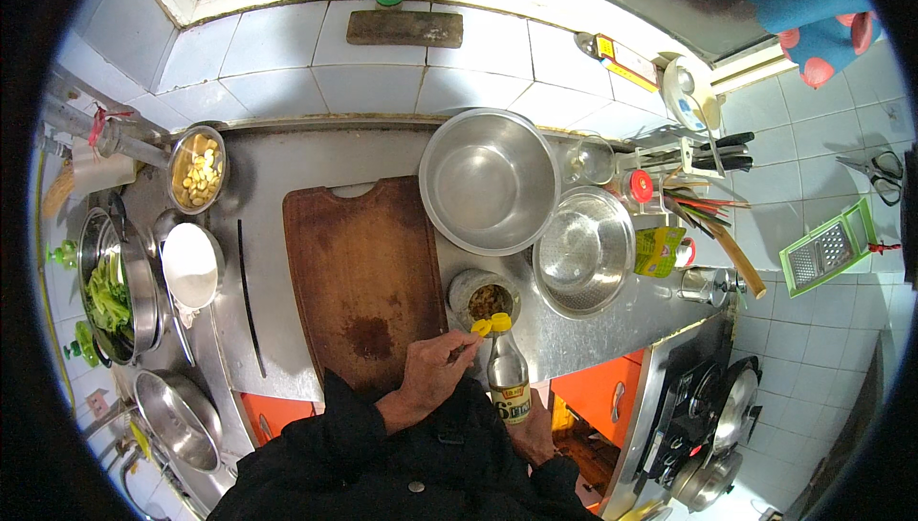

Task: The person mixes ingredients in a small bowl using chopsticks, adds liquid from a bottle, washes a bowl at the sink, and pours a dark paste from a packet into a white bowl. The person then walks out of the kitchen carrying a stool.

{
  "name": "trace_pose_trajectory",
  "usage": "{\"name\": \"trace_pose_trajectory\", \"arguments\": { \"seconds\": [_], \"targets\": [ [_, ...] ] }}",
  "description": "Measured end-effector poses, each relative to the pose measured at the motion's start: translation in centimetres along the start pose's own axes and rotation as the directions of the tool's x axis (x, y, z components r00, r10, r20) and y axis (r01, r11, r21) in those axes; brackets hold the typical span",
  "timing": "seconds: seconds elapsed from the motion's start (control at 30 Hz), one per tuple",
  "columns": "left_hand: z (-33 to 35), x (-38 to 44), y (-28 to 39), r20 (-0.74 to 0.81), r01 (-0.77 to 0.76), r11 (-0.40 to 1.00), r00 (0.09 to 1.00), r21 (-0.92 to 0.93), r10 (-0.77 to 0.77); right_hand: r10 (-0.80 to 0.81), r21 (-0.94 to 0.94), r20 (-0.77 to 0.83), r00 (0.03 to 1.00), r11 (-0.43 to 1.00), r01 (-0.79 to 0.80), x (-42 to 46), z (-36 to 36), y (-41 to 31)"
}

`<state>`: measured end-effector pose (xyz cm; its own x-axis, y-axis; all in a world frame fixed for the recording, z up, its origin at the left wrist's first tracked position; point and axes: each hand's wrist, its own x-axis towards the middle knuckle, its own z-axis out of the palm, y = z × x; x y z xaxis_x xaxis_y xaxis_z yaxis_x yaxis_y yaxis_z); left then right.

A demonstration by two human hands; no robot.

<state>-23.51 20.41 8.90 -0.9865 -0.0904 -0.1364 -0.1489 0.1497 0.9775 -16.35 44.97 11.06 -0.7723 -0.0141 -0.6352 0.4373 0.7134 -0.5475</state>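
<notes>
My right hand (532, 436) grips a glass bottle (505, 363) with a printed label, tilted a little in front of my body. The bottle's yellow flip cap (500, 322) stands open, its lid swung to the left. With thumb and forefinger my left hand (439, 370) pinches that lid. Just beyond the cap is a grey stone mortar (462, 291); brownish crushed food (489, 301) lies inside it. A worn wooden cutting board (362, 263) with a dark damp patch lies to the left of the mortar, partly under my left hand and sleeve.
A large steel basin (488, 180) and a perforated steel colander (584, 252) stand beyond the mortar. On the left are a bowl of peeled garlic cloves (201, 171), a white bowl (190, 263) and a pot with green vegetables (107, 299). A gas stove (688, 406) is at right.
</notes>
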Motion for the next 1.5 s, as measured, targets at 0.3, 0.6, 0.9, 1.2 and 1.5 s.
{"name": "trace_pose_trajectory", "arguments": {
  "seconds": [0.3,0.6,0.9,1.2,1.5],
  "targets": [
    [0.2,0.1,-0.1,0.004,-0.011,1.000,1.000,0.029,0.011,-0.018,-0.060,0.000,1.000,0.998,0.018,-0.3,-0.5,-1.1],
    [0.2,0.1,-0.1,0.018,0.060,0.998,0.998,-0.015,-0.060,-0.003,-0.043,-0.006,1.000,0.999,0.002,-0.3,-0.4,-1.2],
    [0.4,0.0,-0.7,0.030,0.086,0.994,0.996,-0.061,-0.085,0.056,-0.100,-0.008,0.998,0.993,-0.057,-0.3,-0.4,-1.5],
    [0.4,0.1,-1.1,0.035,0.091,0.996,0.995,0.002,-0.091,0.065,-0.125,0.002,0.998,0.990,-0.064,-0.1,-0.7,-1.2],
    [0.5,0.1,-1.2,0.029,0.119,0.992,0.993,-0.030,-0.118,0.059,-0.088,0.017,0.998,0.995,-0.057,-0.1,-0.9,-1.7]
  ]
}}
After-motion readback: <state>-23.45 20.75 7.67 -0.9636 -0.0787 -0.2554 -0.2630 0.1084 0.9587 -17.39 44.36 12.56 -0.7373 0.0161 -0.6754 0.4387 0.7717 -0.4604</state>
